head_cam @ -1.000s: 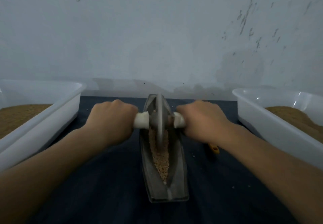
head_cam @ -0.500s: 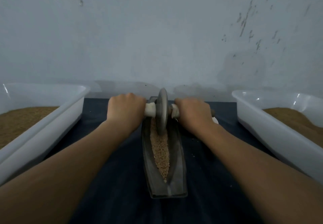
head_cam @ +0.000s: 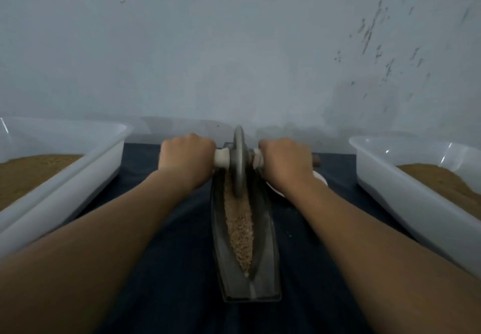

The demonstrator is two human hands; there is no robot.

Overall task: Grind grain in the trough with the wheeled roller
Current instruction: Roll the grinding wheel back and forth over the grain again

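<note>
A dark-clothed surface (head_cam: 166, 268) bears a trough (head_cam: 265, 268) between left tub (head_cam: 65, 190) and right tub (head_cam: 416, 208), a dish (head_cam: 321, 178) beside the trough.

Left tub (head_cam: 78, 182), right tub (head_cam: 390, 198) — dark cloth (head_cam: 177, 281).

The left hand (head_cam: 186, 158) and right hand (head_cam: 286, 164) are bare. The left forearm (head_cam: 104, 229) and right forearm (head_cam: 369, 234) are bare too, uncovered right to the picture's edge.
</note>
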